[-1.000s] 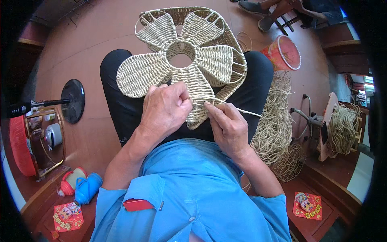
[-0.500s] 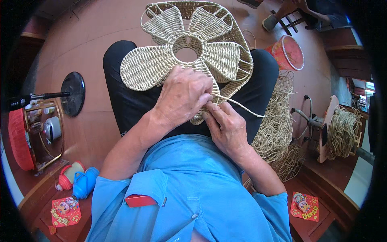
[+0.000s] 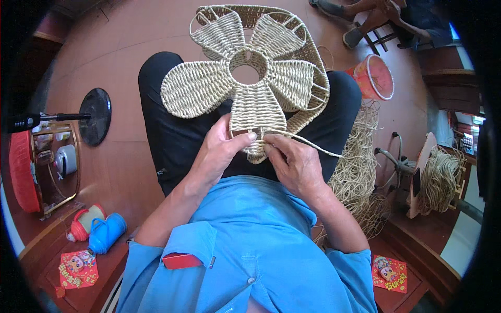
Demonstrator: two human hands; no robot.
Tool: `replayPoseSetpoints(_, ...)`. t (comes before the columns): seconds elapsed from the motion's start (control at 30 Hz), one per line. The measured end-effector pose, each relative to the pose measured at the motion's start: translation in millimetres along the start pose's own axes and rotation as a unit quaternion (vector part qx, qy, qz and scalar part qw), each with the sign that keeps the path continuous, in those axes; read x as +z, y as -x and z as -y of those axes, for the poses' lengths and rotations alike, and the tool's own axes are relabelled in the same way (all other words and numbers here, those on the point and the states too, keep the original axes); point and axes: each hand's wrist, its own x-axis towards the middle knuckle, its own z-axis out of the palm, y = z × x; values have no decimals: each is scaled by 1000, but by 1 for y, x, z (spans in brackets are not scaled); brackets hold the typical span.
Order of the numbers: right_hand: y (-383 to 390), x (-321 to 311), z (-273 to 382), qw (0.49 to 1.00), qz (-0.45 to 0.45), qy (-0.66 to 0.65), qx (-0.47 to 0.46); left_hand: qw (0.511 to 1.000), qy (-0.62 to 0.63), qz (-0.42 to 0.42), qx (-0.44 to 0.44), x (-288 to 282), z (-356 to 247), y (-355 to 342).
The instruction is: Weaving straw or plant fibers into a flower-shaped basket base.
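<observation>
A flower-shaped straw weaving point(image 3: 195, 88) rests across my thighs, with a round hole in its middle and petals around it. The left petal is fully woven; several others show bare frame wire at their outer ends. My left hand point(image 3: 218, 154) grips the near petal point(image 3: 257, 107) from its left side, thumb on top and fingers mostly underneath. My right hand point(image 3: 296, 163) pinches at that petal's open gap, where a twisted straw cord point(image 3: 315, 146) trails off to the right. The exact strand between its fingertips is hidden.
Loose straw cord point(image 3: 355, 161) lies piled at my right, below a red bucket point(image 3: 378, 77). A cord bundle point(image 3: 441, 180) hangs on a stand further right. At left are a round black base point(image 3: 95, 117) and a blue bottle point(image 3: 107, 233). Another person's legs point(image 3: 365, 23) show far right.
My left hand has moved down and left off the near petal, turning so its thumb presses the petal's edge. My right hand stays by the gap. The view has shifted slightly.
</observation>
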Motion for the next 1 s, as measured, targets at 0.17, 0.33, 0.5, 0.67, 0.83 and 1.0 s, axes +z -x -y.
replayPoseSetpoints(0.17, 0, 7, 1, 1000, -18, -22, 10, 999, 20, 18, -30, 2, 4, -10)
replayPoseSetpoints(0.33, 5, 10, 3, 999, -12, -15, 31, 998, 22, -6, -62, 2, 1, -5)
replayPoseSetpoints(0.5, 5, 10, 4, 998, 11, -18, 56, 997, 23, -20, -66, 2, 0, -2)
replayPoseSetpoints(0.67, 1, 9, 5, 997, -10, -22, 67, 996, 81, -23, -42, -3, 11, 2)
replayPoseSetpoints(0.83, -2, 3, 7, 999, -31, -16, 39, 973, 220, 15, -63, -1, 12, -4)
replayPoseSetpoints(1.0, 3, 14, 7, 998, -67, 15, -17, 995, 36, -89, 19, 0, 2, 9)
